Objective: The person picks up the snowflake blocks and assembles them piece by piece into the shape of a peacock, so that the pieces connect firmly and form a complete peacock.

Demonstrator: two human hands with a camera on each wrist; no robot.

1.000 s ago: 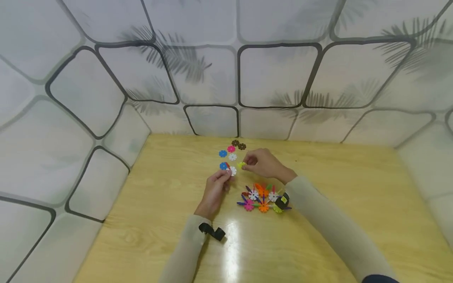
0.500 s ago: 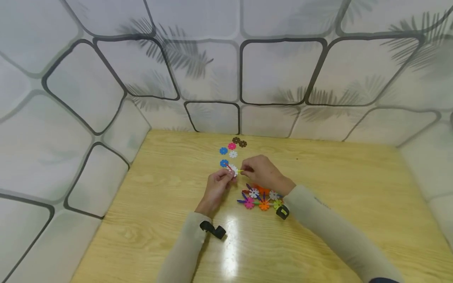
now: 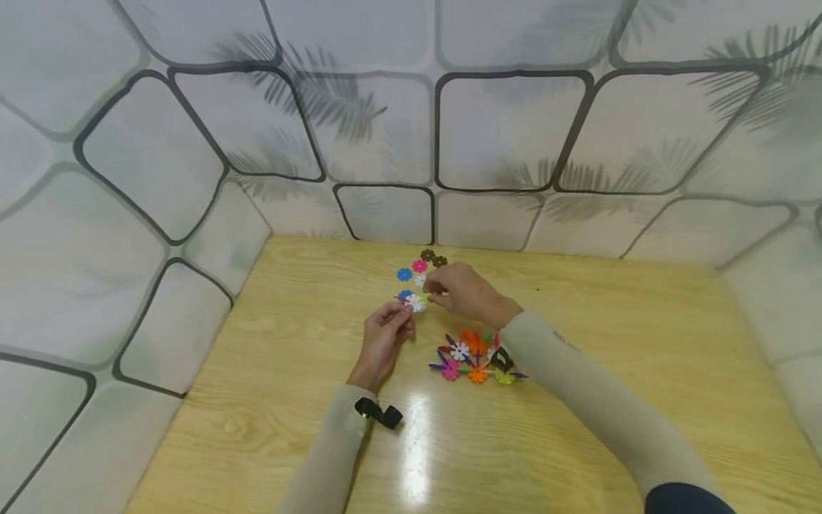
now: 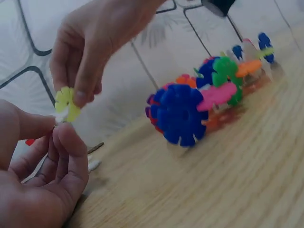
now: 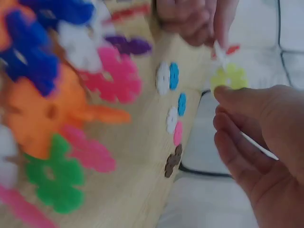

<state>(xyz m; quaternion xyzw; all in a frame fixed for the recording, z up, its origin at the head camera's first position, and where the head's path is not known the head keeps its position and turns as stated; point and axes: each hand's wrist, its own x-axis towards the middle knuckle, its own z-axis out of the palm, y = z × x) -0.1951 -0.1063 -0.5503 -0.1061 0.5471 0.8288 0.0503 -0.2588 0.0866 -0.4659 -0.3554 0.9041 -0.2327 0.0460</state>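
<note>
My left hand (image 3: 383,339) pinches a white notched plastic disc (image 3: 415,303) by its edge, above the table. A red disc (image 5: 232,49) sticks out from the white one's far side. Thumb and fingers of my right hand (image 3: 469,293) pinch a yellow notched disc (image 4: 66,102) against the white disc's right edge. In the right wrist view the yellow disc meets the white one; whether their slots are locked together I cannot tell. Fingertips hide part of the white disc in the left wrist view.
A joined cluster of colourful discs (image 3: 477,373) lies on the wooden table (image 3: 282,414), below my right forearm. Loose discs lie beyond my hands: blue (image 3: 404,274), pink (image 3: 419,265), white (image 5: 172,119) and brown (image 3: 427,255). A patterned wall (image 3: 488,221) borders the table's back.
My right hand has brought the yellow disc leftward to the white disc's edge. Both hands have since shifted slightly left and away from me, and the white disc has turned.
</note>
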